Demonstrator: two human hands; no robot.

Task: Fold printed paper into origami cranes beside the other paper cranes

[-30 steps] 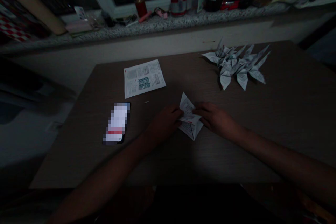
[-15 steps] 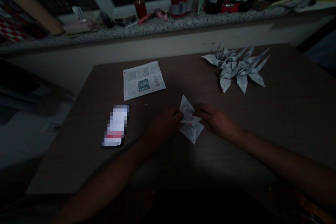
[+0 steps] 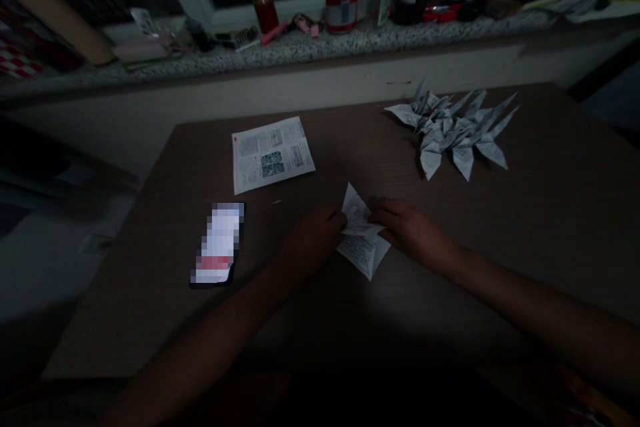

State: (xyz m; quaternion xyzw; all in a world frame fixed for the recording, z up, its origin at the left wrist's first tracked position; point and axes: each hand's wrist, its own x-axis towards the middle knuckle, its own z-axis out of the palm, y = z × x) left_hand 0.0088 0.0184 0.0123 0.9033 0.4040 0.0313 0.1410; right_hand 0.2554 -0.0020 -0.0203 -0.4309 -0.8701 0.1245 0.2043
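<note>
Folded printed paper (image 3: 365, 257): left hand (image 3: 315, 243), right hand (image 3: 410, 230), both grips closed on it from opposite sides, pinching upper flap. Origami cranes (image 3: 450, 137) beyond paper.

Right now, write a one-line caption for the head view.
Left hand and right hand hold folded printed paper near a pile of origami cranes.

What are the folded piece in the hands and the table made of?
The folded piece looks like thin matte printed paper: small print, sharp creases. The table seems wood-grain laminate or wood, with fine streaks; the dim light leaves it open.
</note>
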